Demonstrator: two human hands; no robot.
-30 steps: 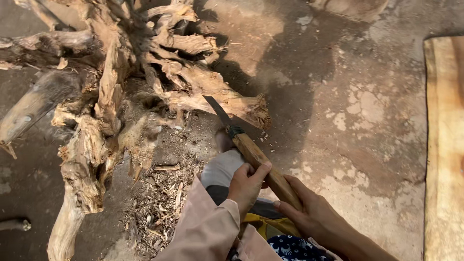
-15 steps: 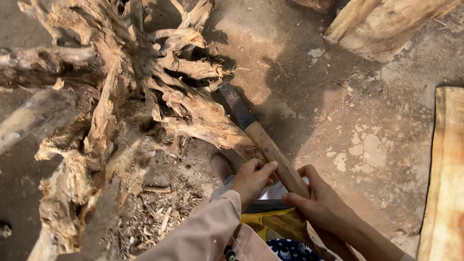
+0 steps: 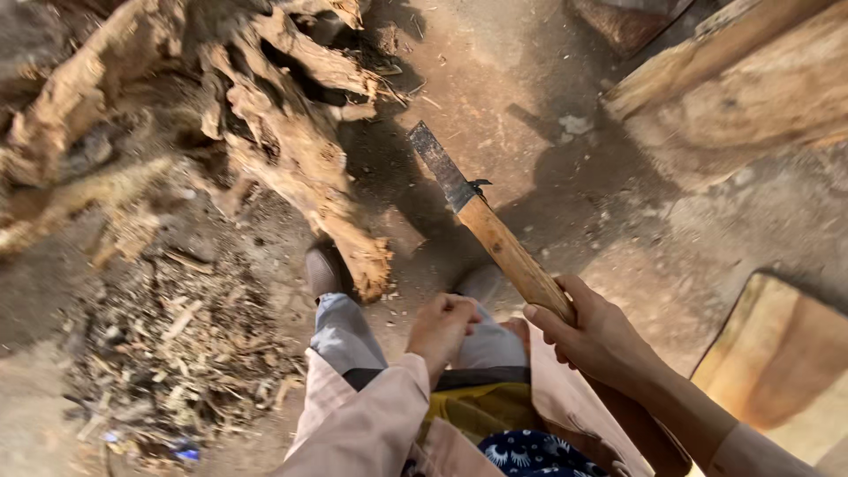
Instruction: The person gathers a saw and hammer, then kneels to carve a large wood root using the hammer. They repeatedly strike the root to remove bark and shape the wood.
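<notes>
My right hand (image 3: 594,334) grips the wooden handle of an axe-like tool (image 3: 512,252), whose dark metal blade (image 3: 442,163) is raised and points up and away from me. My left hand (image 3: 442,325) is curled into a loose fist below the handle, off the tool, holding nothing. A large gnarled tree root (image 3: 283,132) lies on the dirt ground ahead and to the left, its cut end (image 3: 367,261) near my shoe (image 3: 325,272). My legs in grey trousers stand just below the root's tip.
A heap of wood chips and splinters (image 3: 168,353) covers the ground at the lower left. A thick log (image 3: 733,97) lies at the upper right. A flat wooden plank (image 3: 786,362) lies at the lower right.
The tool has lifted off the root and swung up. My left hand has let go of the handle and closed into a fist. The view has shifted left and downward.
</notes>
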